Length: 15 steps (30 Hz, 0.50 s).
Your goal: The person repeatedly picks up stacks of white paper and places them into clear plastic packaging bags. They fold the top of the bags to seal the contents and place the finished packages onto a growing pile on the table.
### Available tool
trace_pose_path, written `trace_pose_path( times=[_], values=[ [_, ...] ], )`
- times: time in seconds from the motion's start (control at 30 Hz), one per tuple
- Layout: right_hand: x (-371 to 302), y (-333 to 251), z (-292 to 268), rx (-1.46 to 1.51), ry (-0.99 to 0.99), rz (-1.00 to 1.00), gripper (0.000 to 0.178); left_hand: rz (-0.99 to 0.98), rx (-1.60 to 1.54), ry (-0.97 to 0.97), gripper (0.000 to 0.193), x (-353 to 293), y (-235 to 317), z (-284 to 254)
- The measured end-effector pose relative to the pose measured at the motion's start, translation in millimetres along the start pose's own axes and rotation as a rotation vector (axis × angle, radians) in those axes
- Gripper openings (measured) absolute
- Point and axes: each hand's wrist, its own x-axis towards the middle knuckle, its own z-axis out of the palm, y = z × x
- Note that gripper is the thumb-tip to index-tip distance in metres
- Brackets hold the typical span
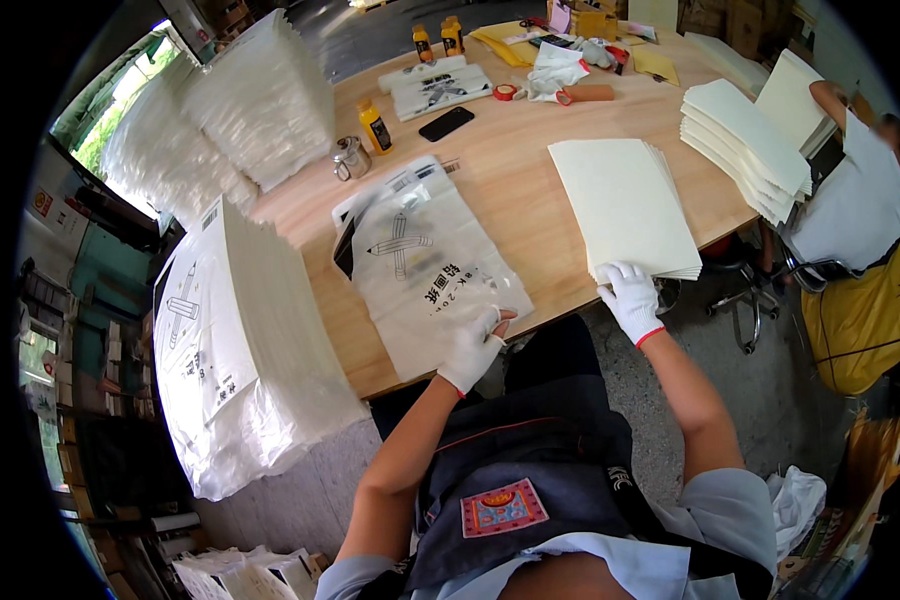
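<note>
My left hand, in a white glove, pinches the near edge of a clear printed plastic bag lying flat on the wooden table. My right hand, also gloved, grips the near corner of a stack of cream paper sheets at the table's front edge. The bag lies to the left of the paper stack, apart from it.
A tall pile of printed bags stands at my left, with white bundles behind it. More cream paper stacks sit at the right beside a seated person. Yellow bottles, a black phone, a metal cup and tape rolls lie farther back.
</note>
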Motion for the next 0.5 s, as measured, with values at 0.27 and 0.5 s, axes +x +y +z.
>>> trace_pose_path(
  times=[0.27,0.5],
  values=[
    [24,33,-13,-0.016,0.171,-0.353,0.014,-0.165,-0.241,-0.239,0.022,21,-3,31],
    [-24,-93,-93,0.520,-0.105,-0.231,0.026,-0.819,-1.042,-0.224,0.044,44,12,59]
  ],
)
